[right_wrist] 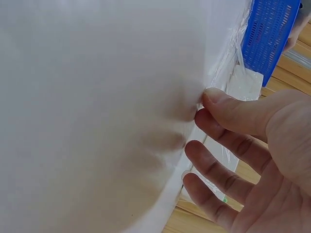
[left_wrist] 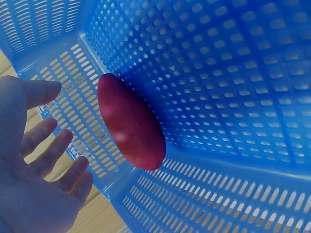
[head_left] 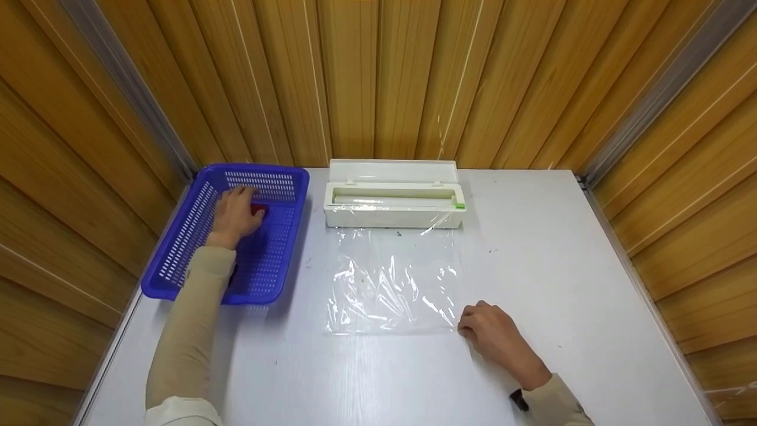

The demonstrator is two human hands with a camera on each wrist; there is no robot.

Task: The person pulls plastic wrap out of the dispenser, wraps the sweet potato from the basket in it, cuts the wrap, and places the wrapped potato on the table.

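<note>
Your left hand [left_wrist: 39, 184], fingers loosely parted, is nearer; in its wrist view the tuber [left_wrist: 131, 124] lies rightward in the basket [left_wrist: 228, 97], slanting upper-left to lower-right (your right hand [head_left: 494, 334] pinches the film [head_left: 384, 290]).

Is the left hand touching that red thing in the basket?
Apart: the left wrist view shows slotted blue basket between the left hand and red thing.
</note>
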